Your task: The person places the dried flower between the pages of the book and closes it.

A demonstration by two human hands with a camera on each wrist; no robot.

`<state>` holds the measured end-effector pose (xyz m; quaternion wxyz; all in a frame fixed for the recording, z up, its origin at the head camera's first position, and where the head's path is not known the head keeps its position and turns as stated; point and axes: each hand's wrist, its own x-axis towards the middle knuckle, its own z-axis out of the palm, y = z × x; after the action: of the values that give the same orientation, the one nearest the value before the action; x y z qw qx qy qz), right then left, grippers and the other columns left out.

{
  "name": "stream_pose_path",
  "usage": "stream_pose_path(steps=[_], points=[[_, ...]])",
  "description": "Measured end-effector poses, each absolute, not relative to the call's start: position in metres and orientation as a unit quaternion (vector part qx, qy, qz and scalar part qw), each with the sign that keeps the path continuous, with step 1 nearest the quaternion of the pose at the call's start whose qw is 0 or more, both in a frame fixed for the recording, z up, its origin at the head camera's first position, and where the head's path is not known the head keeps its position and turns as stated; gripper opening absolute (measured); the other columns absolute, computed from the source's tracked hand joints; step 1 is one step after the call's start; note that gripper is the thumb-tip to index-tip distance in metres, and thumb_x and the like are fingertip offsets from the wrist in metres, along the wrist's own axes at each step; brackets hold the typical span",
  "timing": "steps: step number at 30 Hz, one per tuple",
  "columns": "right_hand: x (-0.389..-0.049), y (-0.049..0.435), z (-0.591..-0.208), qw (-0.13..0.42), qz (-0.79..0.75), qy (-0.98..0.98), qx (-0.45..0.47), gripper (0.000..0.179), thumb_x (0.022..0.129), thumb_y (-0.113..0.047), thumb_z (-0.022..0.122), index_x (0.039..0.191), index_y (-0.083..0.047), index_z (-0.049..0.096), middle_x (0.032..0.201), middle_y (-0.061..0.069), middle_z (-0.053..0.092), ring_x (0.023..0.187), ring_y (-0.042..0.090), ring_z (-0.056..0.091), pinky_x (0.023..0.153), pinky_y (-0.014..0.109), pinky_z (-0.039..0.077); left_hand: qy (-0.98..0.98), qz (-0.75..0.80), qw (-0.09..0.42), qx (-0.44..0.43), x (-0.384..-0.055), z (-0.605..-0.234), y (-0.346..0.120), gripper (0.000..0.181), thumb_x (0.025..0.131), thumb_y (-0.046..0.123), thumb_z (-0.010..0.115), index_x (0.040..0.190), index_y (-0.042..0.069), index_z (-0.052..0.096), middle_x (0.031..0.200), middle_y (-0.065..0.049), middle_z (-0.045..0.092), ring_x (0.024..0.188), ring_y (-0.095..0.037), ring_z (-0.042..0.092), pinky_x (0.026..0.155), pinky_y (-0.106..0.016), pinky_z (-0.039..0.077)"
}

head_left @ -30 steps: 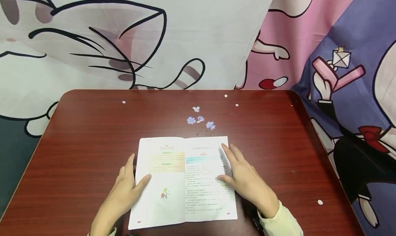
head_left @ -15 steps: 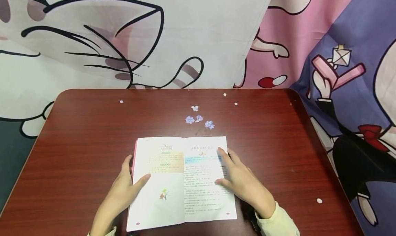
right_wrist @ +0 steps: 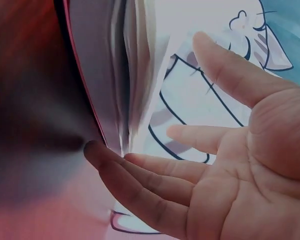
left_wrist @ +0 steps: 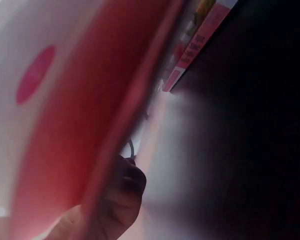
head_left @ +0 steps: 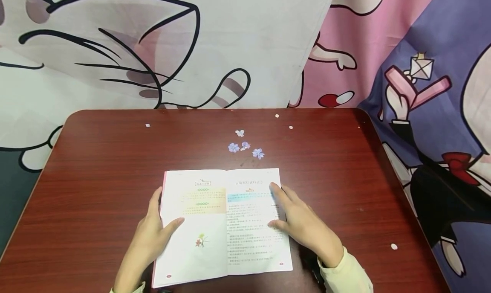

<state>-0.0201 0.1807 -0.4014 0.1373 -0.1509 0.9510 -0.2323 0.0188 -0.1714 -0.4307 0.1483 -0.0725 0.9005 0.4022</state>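
Note:
An open book (head_left: pixel 184 254) with printed text and a small flower picture lies in front of me on the brown table. My left hand (head_left: pixel 149 235) holds its left edge, thumb over the left page and fingers beside the edge. In the left wrist view, the pink-red cover (left_wrist: pixel 85 115) partly hides that hand (left_wrist: pixel 115 210). At the opposite side, my right hand (head_left: pixel 308 229) has its fingers extended over the right page's outer edge. In the right wrist view, fingertips of this hand (right_wrist: pixel 225 170) touch the lower edge of the fanned pages (right_wrist: pixel 140 65).
Several small bluish flowers (head_left: pixel 233 147) lie beyond the book on the brown table (head_left: pixel 96 165). Small white bits, one of them a white petal (head_left: pixel 394 246), are scattered about. A dark object (head_left: pixel 316 271) shows by the right sleeve. A printed cloth (head_left: pixel 268 37) hangs behind.
The book and left hand shift slightly left in view, along with the whole scene. More of the pink cover shows along the book's left edge. The right hand keeps its pose.

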Motion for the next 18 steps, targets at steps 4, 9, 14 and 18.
stream_pose_path(steps=[4,9,14,18], points=[[-0.035,0.189,-0.391,0.116,-0.221,0.954,-0.166,0.089,0.079,-0.023,0.087,0.153,-0.005,0.039,0.146,0.025,0.048,0.131,0.042,0.051,0.105,0.057,0.046,0.902,0.405,0.136,-0.067,0.02,-0.428,-0.169,0.104,0.094,0.014,0.071,0.159,0.002,-0.009,0.101,-0.033,0.066,0.072,-0.032,0.072,0.06,-0.039,0.06],[-0.071,0.198,-0.377,0.082,-0.219,0.952,-0.197,0.08,0.082,-0.021,0.084,0.149,-0.003,0.044,0.144,0.022,0.053,0.131,0.039,0.052,0.108,0.056,0.043,0.909,0.393,0.119,-0.075,0.021,-0.424,-0.167,0.104,0.093,0.013,0.072,0.16,0.007,-0.007,0.099,-0.03,0.067,0.072,-0.031,0.071,0.061,-0.041,0.06],[-0.115,0.202,-0.373,0.03,-0.229,0.945,-0.23,0.067,0.087,-0.02,0.08,0.146,-0.008,0.051,0.138,0.017,0.06,0.126,0.034,0.057,0.107,0.052,0.046,0.909,0.393,0.112,-0.083,0.024,-0.422,-0.164,0.104,0.093,0.012,0.072,0.161,0.011,-0.006,0.101,-0.028,0.067,0.072,-0.027,0.071,0.06,-0.037,0.059],[-0.149,0.197,-0.378,0.02,-0.254,0.934,-0.25,0.053,0.089,-0.019,0.078,0.137,-0.008,0.061,0.132,0.012,0.065,0.118,0.029,0.062,0.103,0.048,0.049,0.909,0.393,0.109,-0.089,0.024,-0.419,-0.16,0.104,0.092,0.013,0.073,0.162,0.015,-0.005,0.106,-0.026,0.067,0.076,-0.026,0.07,0.061,-0.037,0.058]])
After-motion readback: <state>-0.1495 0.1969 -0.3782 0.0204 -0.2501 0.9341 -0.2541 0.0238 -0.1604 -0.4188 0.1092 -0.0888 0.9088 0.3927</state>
